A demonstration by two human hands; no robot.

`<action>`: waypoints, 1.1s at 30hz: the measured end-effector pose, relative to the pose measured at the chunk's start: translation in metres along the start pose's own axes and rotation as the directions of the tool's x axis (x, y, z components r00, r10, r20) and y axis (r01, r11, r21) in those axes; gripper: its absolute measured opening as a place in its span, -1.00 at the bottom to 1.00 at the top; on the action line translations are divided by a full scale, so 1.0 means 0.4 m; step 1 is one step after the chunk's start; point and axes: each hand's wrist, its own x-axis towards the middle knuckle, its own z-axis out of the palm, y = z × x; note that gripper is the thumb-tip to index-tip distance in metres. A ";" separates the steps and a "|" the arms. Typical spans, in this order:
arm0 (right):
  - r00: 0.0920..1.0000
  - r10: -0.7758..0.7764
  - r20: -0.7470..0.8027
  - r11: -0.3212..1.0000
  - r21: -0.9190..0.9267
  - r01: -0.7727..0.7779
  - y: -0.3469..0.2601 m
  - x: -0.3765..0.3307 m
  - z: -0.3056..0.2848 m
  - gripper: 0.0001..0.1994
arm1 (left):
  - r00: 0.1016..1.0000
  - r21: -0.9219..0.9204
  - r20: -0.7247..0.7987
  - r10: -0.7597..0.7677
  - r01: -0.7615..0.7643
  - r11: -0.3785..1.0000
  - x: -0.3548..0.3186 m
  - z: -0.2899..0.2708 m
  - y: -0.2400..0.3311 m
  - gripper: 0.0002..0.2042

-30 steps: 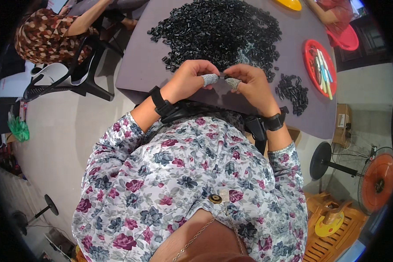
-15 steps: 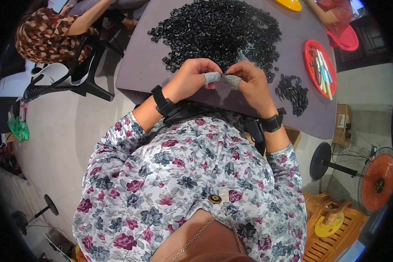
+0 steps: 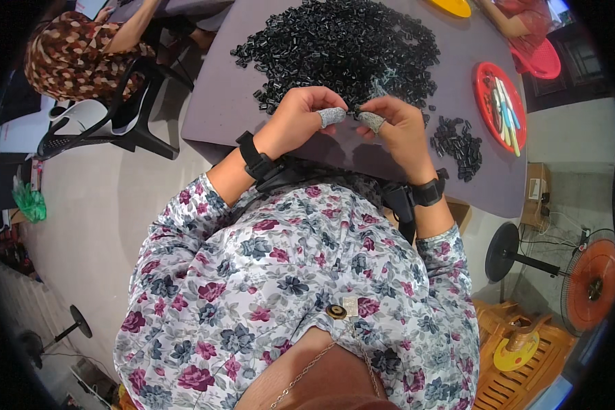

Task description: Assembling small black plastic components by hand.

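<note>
My left hand (image 3: 301, 119) and my right hand (image 3: 400, 130) meet over the near edge of the table, in front of a big heap of small black plastic pieces (image 3: 342, 51). Both thumbs wear grey finger covers, and the fingers of each hand are pinched. Between the fingertips shows a small black piece (image 3: 352, 115), partly covered; its exact shape is too small to make out. Right of my right hand lies a smaller pile of black pieces (image 3: 458, 147). Greyish scraps (image 3: 384, 83) rest on the heap's near side.
On the table's (image 3: 215, 96) right side stands a red tray (image 3: 483, 102) with several knife-like tools. A yellow dish (image 3: 454, 7) is at the far edge. People sit at the far left and far right. A black chair (image 3: 150, 116) is left, an orange fan (image 3: 591, 287) right.
My fingertips have drawn slightly apart, and more dark shows between them. The left hand has shifted a little upward; the right thumb has turned.
</note>
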 end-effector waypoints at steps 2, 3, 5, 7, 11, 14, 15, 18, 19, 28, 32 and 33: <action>1.000 0.018 0.024 0.999 0.027 -0.019 -0.007 -0.003 0.007 -0.85 | 1.000 0.017 0.025 0.007 -0.007 1.000 0.002 -0.002 -0.006 -0.87; 0.999 0.027 0.037 0.999 0.040 -0.029 -0.010 -0.004 0.010 -0.85 | 1.000 0.025 0.028 0.005 -0.005 1.000 0.002 0.000 -0.002 -0.87; 0.998 0.026 0.054 1.000 -0.001 -0.026 -0.015 -0.003 0.010 -0.84 | 0.999 0.039 0.035 0.002 -0.003 0.999 0.001 0.006 0.006 -0.87; 0.997 0.025 0.070 1.000 -0.018 -0.024 -0.015 -0.004 0.010 -0.84 | 0.999 0.053 0.049 -0.007 0.004 0.999 0.002 0.005 0.005 -0.85; 0.994 0.030 0.109 0.999 -0.030 -0.027 -0.016 -0.008 0.007 -0.78 | 0.997 0.008 0.078 0.016 -0.017 1.000 0.004 -0.002 0.004 -0.80; 0.989 0.020 0.146 1.000 -0.012 -0.019 -0.023 -0.010 0.013 -0.69 | 0.989 0.025 0.145 0.015 -0.019 0.999 0.010 -0.006 0.009 -0.75; 0.987 0.013 0.158 1.000 0.001 -0.014 -0.025 -0.012 0.016 -0.66 | 0.988 0.040 0.151 -0.008 0.002 0.999 0.008 -0.005 0.016 -0.75; 0.970 0.046 0.237 0.999 0.006 -0.049 -0.029 -0.015 0.021 -0.59 | 0.980 0.061 0.186 -0.070 0.060 0.996 0.006 -0.007 0.033 -0.73; 0.969 0.049 0.241 0.999 0.011 -0.053 -0.027 -0.017 0.023 -0.59 | 0.974 0.053 0.208 -0.087 0.078 0.996 0.008 -0.012 0.031 -0.73; 0.986 -0.003 0.166 0.970 -0.240 0.043 -0.015 -0.025 0.041 -0.67 | 0.974 0.002 0.202 -0.099 0.101 0.995 0.011 -0.013 0.003 -0.75; 0.964 -0.208 0.166 0.773 -0.576 0.265 -0.030 -0.031 0.056 -0.70 | 0.969 0.005 0.207 -0.134 0.136 0.991 0.014 -0.014 0.005 -0.72; 0.953 -0.254 0.164 0.722 -0.624 0.300 -0.032 -0.030 0.059 -0.69 | 0.972 0.017 0.201 -0.122 0.121 0.993 0.018 -0.014 0.005 -0.71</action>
